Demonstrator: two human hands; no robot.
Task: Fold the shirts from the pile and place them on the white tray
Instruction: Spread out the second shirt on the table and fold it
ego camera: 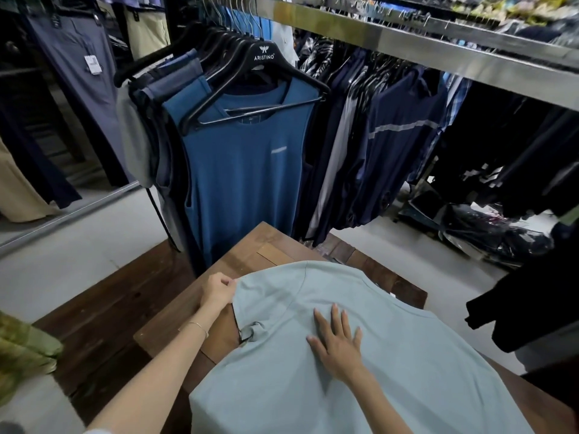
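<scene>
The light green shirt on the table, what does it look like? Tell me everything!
The light green shirt is plain, soft-looking knit fabric, spread mostly flat on the wooden table and running out of view at the bottom. A curved seam shows near its far end, and a small bunched fold sits on its left edge. The left hand pinches its far-left edge; the right hand presses flat on its middle.

Clothing shop: metal rail (438, 48) crowded with hung shirts, branded hanger (264, 54) (Aristino), price tag (92, 64) on trousers.
</scene>
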